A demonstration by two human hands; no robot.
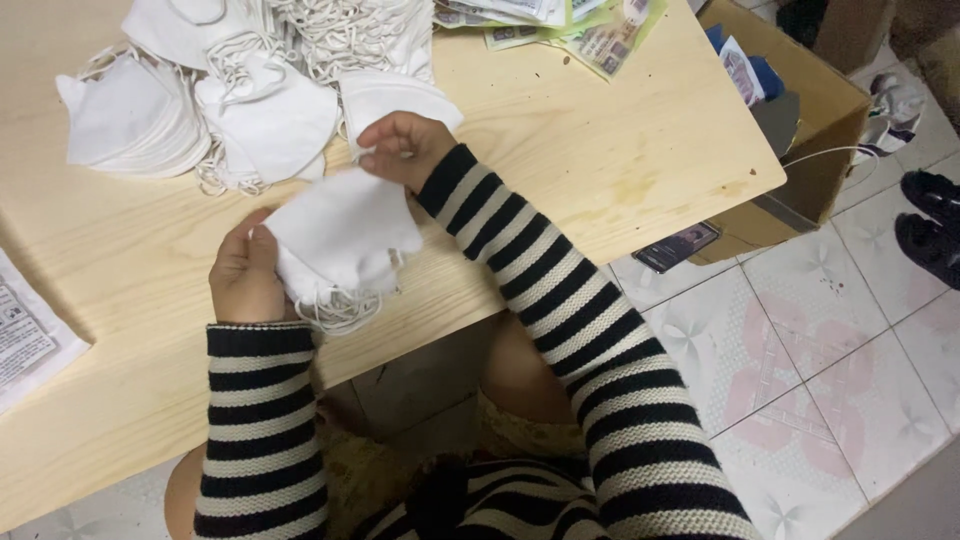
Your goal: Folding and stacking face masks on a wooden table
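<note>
Holding white masks (340,240), left hand (245,280); right hand (400,150) pinching.

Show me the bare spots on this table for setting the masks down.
Bare wood lies right of the right hand, out to the table edge, and along the near edge left of the left hand. The far left is crowded with the mask pile.

Likely a home workroom, patterned floor tiles (800,340), low wooden table (560,130), piled white masks (250,90), cardboard box (810,110), shoes (930,220)
</note>
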